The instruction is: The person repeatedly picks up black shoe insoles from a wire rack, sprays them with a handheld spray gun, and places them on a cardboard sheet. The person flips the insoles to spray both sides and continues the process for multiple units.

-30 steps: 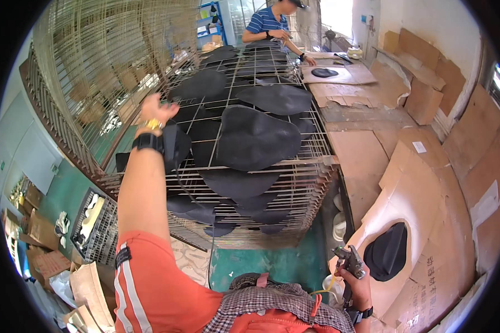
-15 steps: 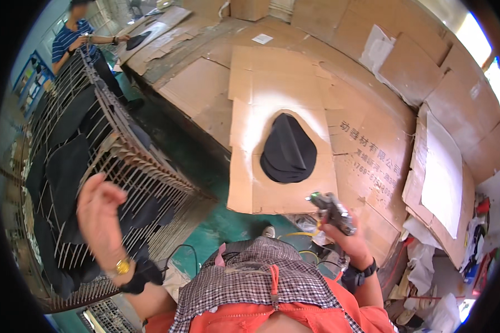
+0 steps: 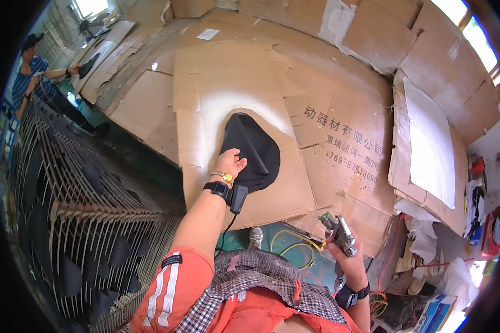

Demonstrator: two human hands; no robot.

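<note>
At the far left stands a person (image 3: pixel 23 83) in a dark cap and striped blue shirt. On the right, a white sheet (image 3: pixel 430 147) lies over cardboard (image 3: pixel 400 158); lower down, a whitish plastic bag (image 3: pixel 459 283) sits near a blue-and-white box (image 3: pixel 436 313).

On the flat brown cardboard sheet (image 3: pixel 303 175) covering the table (image 3: pixel 136 111) before you, you have dark printed lettering (image 3: pixel 344 133) in three lines that slant down toward the right: large Chinese characters on top, smaller characters with a single digit below, and a hyphenated row of digits at the bottom. Your orange-red left sleeve (image 3: pixel 197 263) with white stripes bears a small dark rectangular patch (image 3: pixel 171 260), and farther back on the table you have a small white paper rectangle (image 3: pixel 208 34); any marks on either are too small to read.
</note>
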